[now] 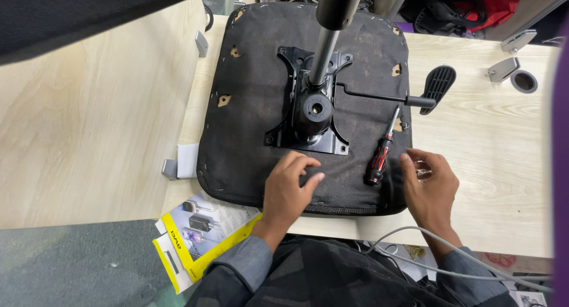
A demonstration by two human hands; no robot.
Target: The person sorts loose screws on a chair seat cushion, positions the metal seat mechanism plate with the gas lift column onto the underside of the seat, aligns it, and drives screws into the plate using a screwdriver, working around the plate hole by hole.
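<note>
1. An upturned office chair seat [249, 135] lies on a pale wooden table [492, 165], its black metal tilt mechanism [308, 114] bolted at the centre and the gas lift column [326, 43] rising toward the camera.
2. The left hand [288, 188] rests on the seat's near edge, fingers curled loosely, gripping nothing.
3. The right hand [428, 185] sits at the seat's right corner, partly open; whether it holds something small cannot be told.
4. A red-and-black screwdriver [381, 150] lies loose on the fabric between the 2 hands, near the edge; a nudge of the seat could roll it off.
5. The lever paddle [437, 88] overhangs the table, and a careless sweep could catch it and swing the seat.
</note>
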